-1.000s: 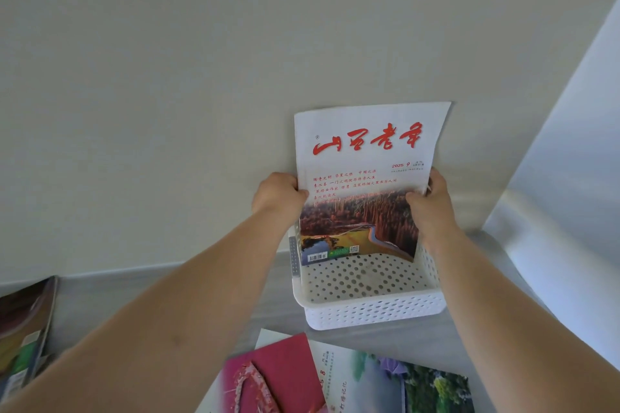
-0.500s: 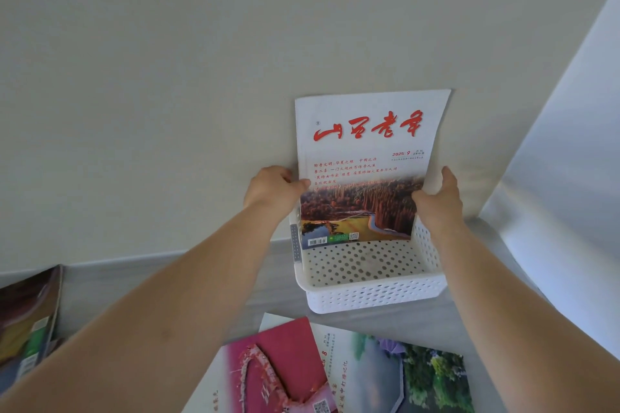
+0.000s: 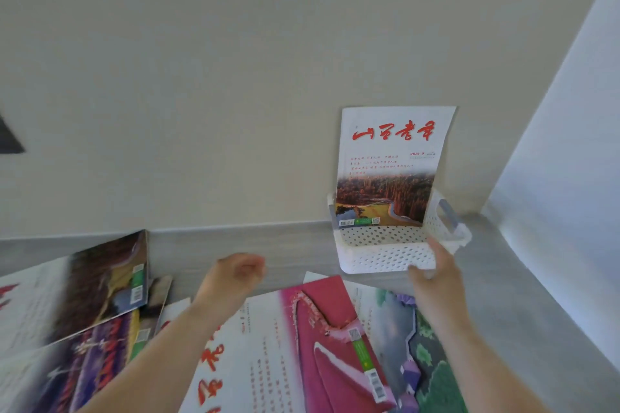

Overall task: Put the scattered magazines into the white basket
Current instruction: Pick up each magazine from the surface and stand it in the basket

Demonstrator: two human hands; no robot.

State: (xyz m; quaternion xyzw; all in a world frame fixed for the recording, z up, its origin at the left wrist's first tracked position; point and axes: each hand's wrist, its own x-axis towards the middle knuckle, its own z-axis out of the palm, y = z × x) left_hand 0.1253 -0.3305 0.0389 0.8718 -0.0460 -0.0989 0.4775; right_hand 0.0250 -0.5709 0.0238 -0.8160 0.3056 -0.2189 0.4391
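A pale wall backs a grey surface; the white basket sits at the far right against that wall, and one magazine already stands upright in it, leaning back on the wall, its cover facing out; the rest lie scattered flat nearer the person. A pink magazine lies closest below the basket, overlapping a green one to its right; a purple one and a dark one lie further left, the dark one tilted up at an edge, both blurred.

The left hand hangs above the surface, loosely curled and holding nothing; the right hand is at the basket's near right corner, fingers touching the wall of it, though whether it grips or merely steadies I cannot tell; it carries no magazine.

The pink magazine seems the likely next pick; it lies just below and right of the left hand, between the two hands, its long axis running away toward the basket; the left hand is the nearer and the free one, so a short reach down and right should meet its upper edge, while the right could hold the basket steady.
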